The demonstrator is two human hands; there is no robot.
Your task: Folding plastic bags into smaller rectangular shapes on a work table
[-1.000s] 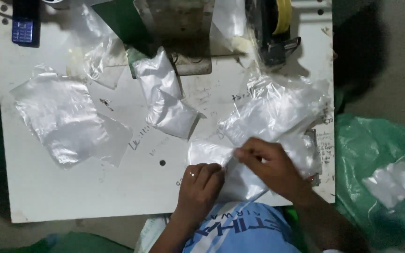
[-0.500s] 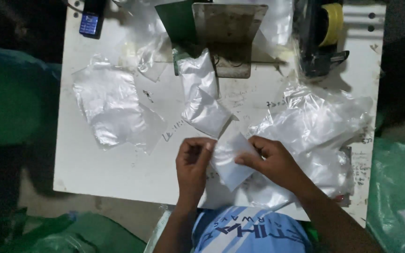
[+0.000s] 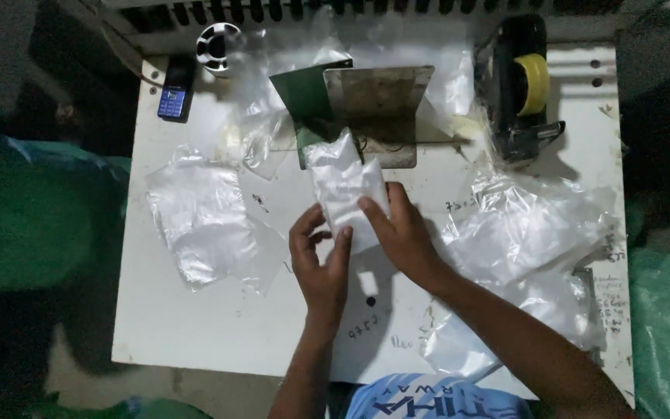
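A white worktable [image 3: 195,326] in a dim room, strewn with clear plastic bags.

Head view: both hands meet on a folded white packet [image 3: 348,190] at the table's middle. The right hand [image 3: 401,233] lies flat on its lower right edge, fingers extended; the left hand [image 3: 321,260] pinches its lower left corner. The packet's long axis runs away from the person toward the metal plate [image 3: 378,97]. A tape dispenser [image 3: 521,85] stands far right.

Dim, soft overhead light on the table [image 3: 195,326]; dark, murky edges, slight blur.
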